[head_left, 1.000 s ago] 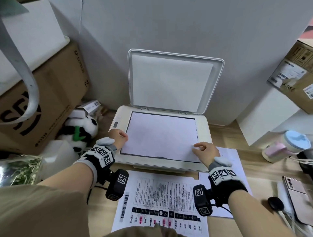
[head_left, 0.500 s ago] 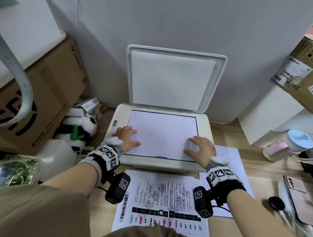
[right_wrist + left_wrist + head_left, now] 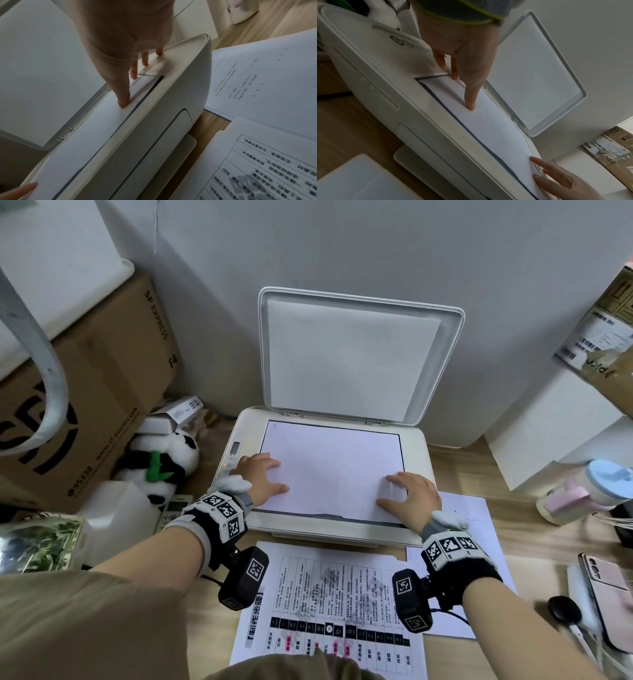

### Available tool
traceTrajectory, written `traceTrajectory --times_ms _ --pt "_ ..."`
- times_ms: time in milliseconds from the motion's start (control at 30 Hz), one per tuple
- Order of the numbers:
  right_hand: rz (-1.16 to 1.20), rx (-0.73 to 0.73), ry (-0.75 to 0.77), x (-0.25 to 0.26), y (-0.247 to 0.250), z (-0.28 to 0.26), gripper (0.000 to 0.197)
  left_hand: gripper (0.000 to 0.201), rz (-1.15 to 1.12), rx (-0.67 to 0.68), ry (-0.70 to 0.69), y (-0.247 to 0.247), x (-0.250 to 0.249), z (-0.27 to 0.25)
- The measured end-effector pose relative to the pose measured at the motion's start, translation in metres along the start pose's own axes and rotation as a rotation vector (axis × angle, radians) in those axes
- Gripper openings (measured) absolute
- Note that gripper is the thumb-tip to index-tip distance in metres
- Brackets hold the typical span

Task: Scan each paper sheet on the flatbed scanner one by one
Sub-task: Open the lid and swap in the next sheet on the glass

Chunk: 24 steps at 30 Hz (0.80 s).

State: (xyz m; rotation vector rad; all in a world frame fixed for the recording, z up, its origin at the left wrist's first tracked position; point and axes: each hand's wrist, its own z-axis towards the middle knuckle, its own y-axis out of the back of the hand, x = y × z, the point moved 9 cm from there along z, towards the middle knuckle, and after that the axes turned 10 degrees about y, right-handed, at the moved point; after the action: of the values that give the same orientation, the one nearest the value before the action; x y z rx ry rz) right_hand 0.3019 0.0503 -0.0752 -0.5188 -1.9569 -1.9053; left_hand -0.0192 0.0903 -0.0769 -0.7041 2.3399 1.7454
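Fingers [image 3: 270, 463] of both hands press flat, seemingly straight, on the sheet [image 3: 329, 470]; wrist views show fingertip contact.

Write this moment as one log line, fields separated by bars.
step: aligning sheet | scanner lid: open | left hand: flat on sheet | right hand: flat on sheet

Your left hand [image 3: 260, 479] lies flat with fingers spread at the 9 o'clock edge of the blank sheet [image 3: 330, 470] on the scanner [image 3: 419, 455], and your right hand [image 3: 412, 499] presses its 4 o'clock corner. The lid [image 3: 358, 359] stands open at 12 o'clock; a printed form [image 3: 329, 607] lies at 6 o'clock.
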Motion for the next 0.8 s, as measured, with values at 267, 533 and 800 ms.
traceTrajectory --times_ms 267,533,800 --pt "0.123 -0.115 -0.029 -0.003 0.007 0.004 0.042 0.056 -0.108 -0.039 -0.051 0.007 -0.004 0.008" --pt "0.592 -0.375 -0.201 -0.032 0.031 0.011 0.016 0.047 -0.642 -0.071 0.097 0.075 -0.039 0.058" --pt "0.754 -0.354 -0.238 -0.043 0.028 0.009 0.017 0.073 -1.011 0.106 0.212 0.116 -0.072 0.105"
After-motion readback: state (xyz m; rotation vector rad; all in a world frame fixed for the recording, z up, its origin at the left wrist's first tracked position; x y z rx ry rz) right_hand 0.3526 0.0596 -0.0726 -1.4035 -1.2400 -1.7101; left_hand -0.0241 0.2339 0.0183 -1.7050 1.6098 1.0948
